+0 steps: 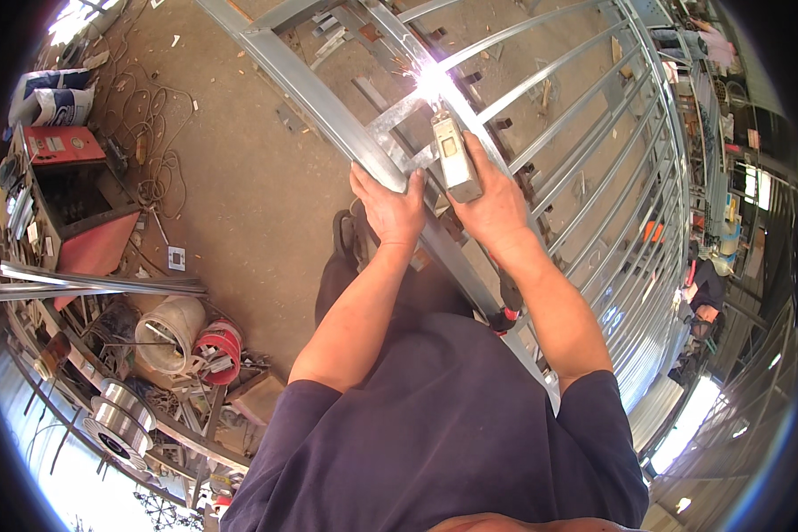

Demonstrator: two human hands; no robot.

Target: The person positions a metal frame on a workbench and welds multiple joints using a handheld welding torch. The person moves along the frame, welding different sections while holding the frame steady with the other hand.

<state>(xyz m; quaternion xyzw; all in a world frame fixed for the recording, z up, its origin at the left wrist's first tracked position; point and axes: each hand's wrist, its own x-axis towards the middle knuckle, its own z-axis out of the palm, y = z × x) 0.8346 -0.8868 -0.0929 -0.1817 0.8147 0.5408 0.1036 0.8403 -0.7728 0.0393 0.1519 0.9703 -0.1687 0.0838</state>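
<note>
My right hand (pixel 498 211) is wrapped around a boxy, pale welding gun (pixel 457 164). The gun's tip meets a silver metal frame, where a bright white-violet glare (pixel 432 82) throws sparks and hides the joint. To its left, my left hand (pixel 388 211) grips the frame's thick outer tube (pixel 328 124), thumb on one side and fingers on the other. A short crosspiece (pixel 395 113) joins this tube to the inner rail near the glare. Long, thin parallel bars (pixel 554 129) spread right from the inner rail. A dark cable with a red part (pixel 508 317) hangs below my right wrist.
Loose cables (pixel 155 160) trail over the floor at left, by a red machine (pixel 66 146). Nearer stand a pale bucket (pixel 170 332), a red bucket (pixel 217 350), a wire spool (pixel 120 421) and metal lengths (pixel 97 282). Another person (pixel 708 288) is at the far right.
</note>
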